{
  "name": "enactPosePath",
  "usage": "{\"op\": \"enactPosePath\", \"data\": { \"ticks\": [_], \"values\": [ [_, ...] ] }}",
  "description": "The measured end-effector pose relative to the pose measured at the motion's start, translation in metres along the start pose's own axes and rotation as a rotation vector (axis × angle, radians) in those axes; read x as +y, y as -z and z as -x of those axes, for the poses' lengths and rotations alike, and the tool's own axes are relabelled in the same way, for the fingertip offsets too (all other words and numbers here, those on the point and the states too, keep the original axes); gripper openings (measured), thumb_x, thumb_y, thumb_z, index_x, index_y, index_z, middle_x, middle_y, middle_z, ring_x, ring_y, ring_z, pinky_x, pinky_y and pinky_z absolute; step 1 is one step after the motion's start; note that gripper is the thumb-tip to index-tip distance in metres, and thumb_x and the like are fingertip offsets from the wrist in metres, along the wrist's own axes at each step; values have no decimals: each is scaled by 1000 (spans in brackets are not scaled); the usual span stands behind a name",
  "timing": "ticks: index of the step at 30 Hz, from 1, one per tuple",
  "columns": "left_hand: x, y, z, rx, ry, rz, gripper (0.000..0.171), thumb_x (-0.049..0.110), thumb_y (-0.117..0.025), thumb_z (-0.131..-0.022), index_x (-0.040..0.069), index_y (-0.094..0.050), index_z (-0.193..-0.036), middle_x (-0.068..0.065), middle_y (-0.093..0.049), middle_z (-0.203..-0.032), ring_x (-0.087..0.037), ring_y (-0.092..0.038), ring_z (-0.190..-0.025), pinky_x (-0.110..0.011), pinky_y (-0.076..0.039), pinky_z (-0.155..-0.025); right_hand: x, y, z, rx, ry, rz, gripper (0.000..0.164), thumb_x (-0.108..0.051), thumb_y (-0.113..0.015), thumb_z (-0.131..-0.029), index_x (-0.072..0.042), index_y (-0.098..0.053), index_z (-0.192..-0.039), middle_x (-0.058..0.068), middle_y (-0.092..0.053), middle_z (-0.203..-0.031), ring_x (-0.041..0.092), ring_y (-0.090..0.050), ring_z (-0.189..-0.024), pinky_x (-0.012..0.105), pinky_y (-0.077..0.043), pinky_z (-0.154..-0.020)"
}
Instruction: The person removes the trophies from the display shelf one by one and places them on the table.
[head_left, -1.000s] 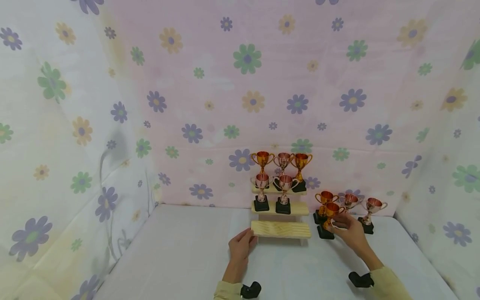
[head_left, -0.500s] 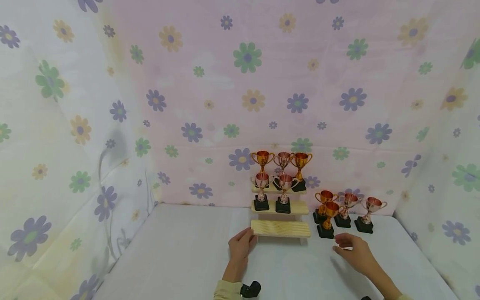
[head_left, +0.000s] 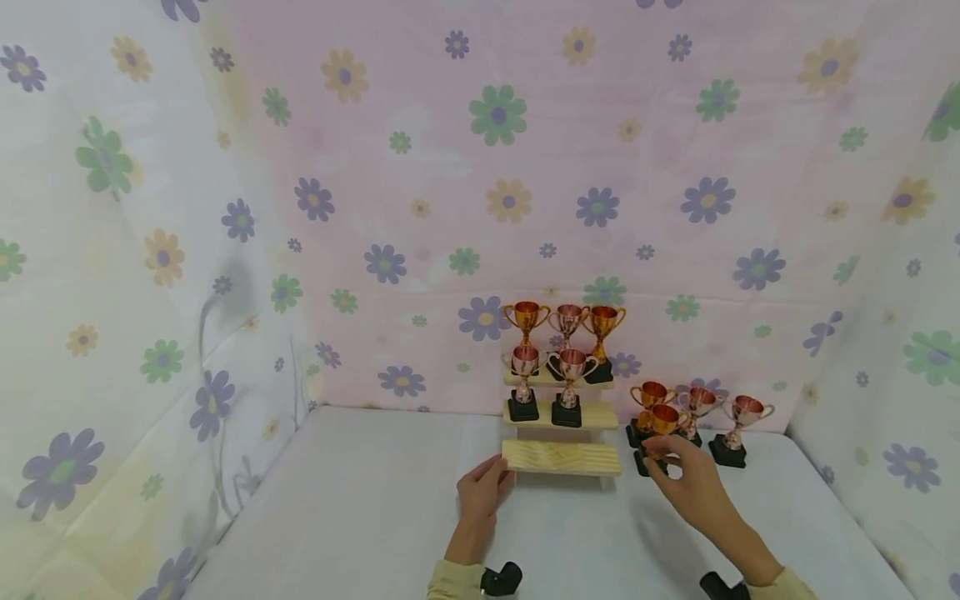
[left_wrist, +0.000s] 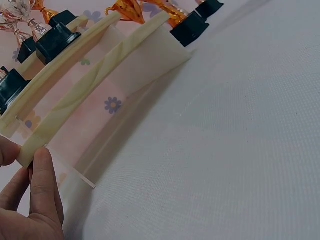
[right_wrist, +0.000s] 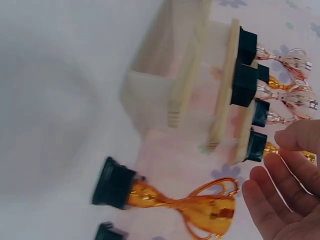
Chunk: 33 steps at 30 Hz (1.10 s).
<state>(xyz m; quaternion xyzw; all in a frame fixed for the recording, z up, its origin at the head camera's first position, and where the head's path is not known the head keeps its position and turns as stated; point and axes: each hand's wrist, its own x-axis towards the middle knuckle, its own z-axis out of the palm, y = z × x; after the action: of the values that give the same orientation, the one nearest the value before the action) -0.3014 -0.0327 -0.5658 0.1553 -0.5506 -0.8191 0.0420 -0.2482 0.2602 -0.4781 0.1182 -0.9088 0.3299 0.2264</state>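
My left hand [head_left: 480,497] pinches the left end of the lowest wooden board of a three-tier display stand [head_left: 561,457]; in the left wrist view, thumb and fingertips [left_wrist: 43,160] meet at its corner. Near the front gold trophy cup [head_left: 663,419] on a black base is my right hand [head_left: 693,486], partly hiding the stem. The right wrist view has this hand with fingers loosely bent and apart from the gold trophy, nothing held. Pinkish trophies [head_left: 572,367] stand on the middle tier, gold ones [head_left: 603,323] and a pinkish one on the top tier.
Behind the front gold trophy stand another gold trophy [head_left: 652,395] and two pinkish trophies [head_left: 747,412] on the white tabletop [head_left: 390,500]. Flower-printed cloth [head_left: 420,167] rises at the back and both sides.
The right hand drew back from the front gold trophy, then came in close to it again. That trophy keeps its place. The left hand stays at the lowest board.
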Motion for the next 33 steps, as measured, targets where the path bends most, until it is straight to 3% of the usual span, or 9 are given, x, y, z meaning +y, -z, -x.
{"op": "enactPosePath", "data": {
  "ticks": [7, 11, 17, 25, 27, 30, 33],
  "values": [
    [0, 1, 0, -4, 3, 5, 36, 5, -69, -94, -15, -63, -124, -23, -69, -113, -16, -70, -89, -28, -63, -83, -8, -9, -43, 164, 208, -46, 34, 10, -78, -81, 3, -67, -112, 16, -71, -105, 31, -69, -88, 46, -64, -76],
    [0, 0, 0, -2, 4, 16, 34, 4, -68, -94, -14, -63, -123, -22, -69, -112, -15, -70, -87, -28, -63, -81, -14, -15, -67, 213, 248, -91, 41, 5, -80, -82, 4, -64, -120, 20, -69, -112, 33, -68, -92, 45, -64, -76],
    [0, -1, -1, 2, 3, 21, 35, 4, -68, -95, -15, -62, -123, -24, -69, -112, -15, -70, -88, -30, -63, -83, -26, -28, -94, 146, 142, -268, 56, -3, -81, -85, 5, -55, -134, 26, -60, -125, 42, -63, -107, 58, -58, -89],
    [1, -1, -2, 10, 16, 4, 35, 5, -68, -94, -14, -63, -123, -23, -69, -112, -16, -70, -88, -29, -63, -81, -38, -47, -114, 65, 3, -419, 66, -14, -80, -89, 4, -47, -144, 25, -53, -138, 43, -58, -114, 58, -54, -99],
    [1, -1, -3, 14, 19, -5, 35, 6, -69, -94, -13, -64, -123, -23, -69, -112, -16, -70, -88, -28, -63, -81, -41, -50, -117, 62, -8, -447, 66, -14, -80, -89, 5, -47, -144, 26, -55, -136, 41, -60, -111, 54, -56, -98],
    [2, -1, -3, 18, 28, -10, 34, 7, -69, -94, -12, -65, -123, -23, -69, -114, -16, -70, -89, -28, -63, -82, -43, -54, -121, 51, -11, -475, 63, -12, -79, -90, 6, -49, -142, 24, -61, -125, 34, -64, -102, 37, -61, -90],
    [1, -1, -2, 15, 24, -13, 35, 6, -69, -95, -13, -63, -123, -24, -68, -115, -16, -70, -90, -29, -63, -83, -45, -57, -123, 39, -22, -486, 58, -11, -78, -91, 4, -52, -140, 22, -64, -115, 21, -63, -93, 21, -55, -77]
  ]
}}
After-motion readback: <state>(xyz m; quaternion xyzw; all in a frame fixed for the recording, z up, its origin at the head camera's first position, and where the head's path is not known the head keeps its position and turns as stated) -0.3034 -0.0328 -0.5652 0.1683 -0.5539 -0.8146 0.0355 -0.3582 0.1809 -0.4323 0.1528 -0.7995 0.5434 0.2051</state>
